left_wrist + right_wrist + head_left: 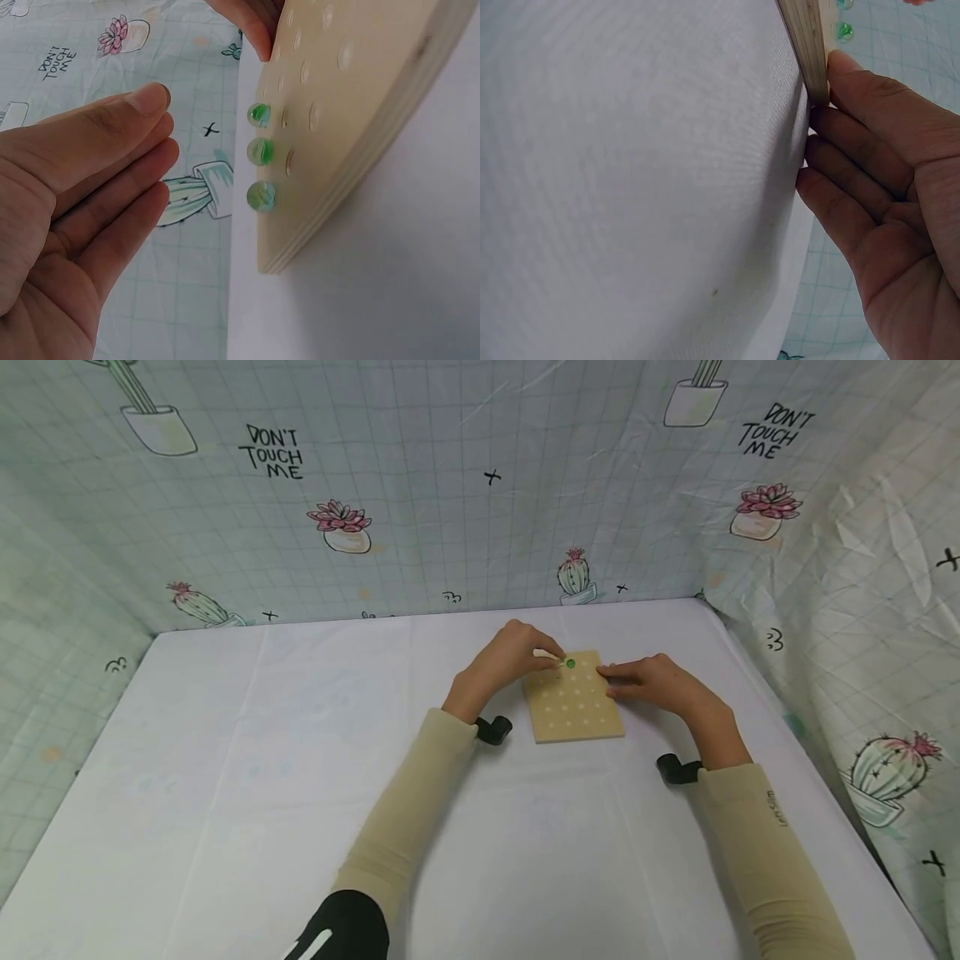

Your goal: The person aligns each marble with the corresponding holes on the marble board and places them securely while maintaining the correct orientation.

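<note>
A dimpled wooden board (577,714) is laid on the white cloth (300,777), its right edge pinched by the right hand (660,683). Over its far-left corner, the left hand's (506,653) fingers are held narrow, thumb-to-forefinger contact being impossible to tell; three green marbles (261,152) are seated beside them, partly hidden in the head view.

In your head view, soft, fairly even light brightens the white worktop (225,793), and faint shadows fall along the inner sides of your sleeves (405,810). Pale glare streaks the folds of the printed sheet (892,527) at right. Your wrist views look dimmer and greyer: highlights glint on the green marbles (261,196), while the worktop's weave turns soft and darkens beside the board (808,45).
</note>
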`<state>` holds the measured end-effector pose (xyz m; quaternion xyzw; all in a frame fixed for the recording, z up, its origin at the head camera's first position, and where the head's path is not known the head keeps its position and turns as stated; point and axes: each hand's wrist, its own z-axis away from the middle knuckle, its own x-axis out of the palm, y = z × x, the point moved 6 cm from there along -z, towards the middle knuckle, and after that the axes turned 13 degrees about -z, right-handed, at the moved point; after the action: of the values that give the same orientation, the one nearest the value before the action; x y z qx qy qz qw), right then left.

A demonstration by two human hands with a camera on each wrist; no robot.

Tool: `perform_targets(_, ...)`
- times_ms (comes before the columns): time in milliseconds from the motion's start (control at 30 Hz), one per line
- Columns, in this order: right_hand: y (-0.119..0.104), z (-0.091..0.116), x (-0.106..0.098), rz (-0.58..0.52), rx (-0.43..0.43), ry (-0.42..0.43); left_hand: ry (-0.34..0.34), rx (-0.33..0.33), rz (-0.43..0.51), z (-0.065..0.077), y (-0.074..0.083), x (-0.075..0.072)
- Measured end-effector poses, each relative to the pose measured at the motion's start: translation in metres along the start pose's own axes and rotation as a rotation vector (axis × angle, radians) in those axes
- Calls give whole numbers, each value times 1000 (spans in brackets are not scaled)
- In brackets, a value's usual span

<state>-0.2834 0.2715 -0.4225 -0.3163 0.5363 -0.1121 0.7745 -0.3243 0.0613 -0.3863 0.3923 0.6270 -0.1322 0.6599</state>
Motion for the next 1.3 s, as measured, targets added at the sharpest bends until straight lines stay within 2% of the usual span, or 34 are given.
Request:
perform_targets(233, -3, 0, 0, -2, -41, 13, -16, 36, -3, -16, 4, 11)
perform_targets(400, -2, 0, 1, -13, -29, 8, -34, 13, -13, -26, 4, 19)
perform_targets(600, 0, 1, -1, -24, -36, 16, -26, 4, 31, -40, 5, 26)
perform_targets(767, 0, 1, -1, -44, -50, 25, -58, -14, 49, -51, 7, 31)
perform_targets(933, 0, 1, -1, -34, -66, 30, -76, -24, 62, -56, 9, 34)
perform_targets(1067, -1, 1, -1, -34, -71, 27, -84, -57, 49, -56, 9, 38)
perform_targets(1167, -1, 1, -1, -30, -67, 26, -67, -80, 44, -56, 10, 39)
perform_targets(1300, -1, 0, -3, -26, -61, 29, -39, -110, -7, -57, 13, 40)
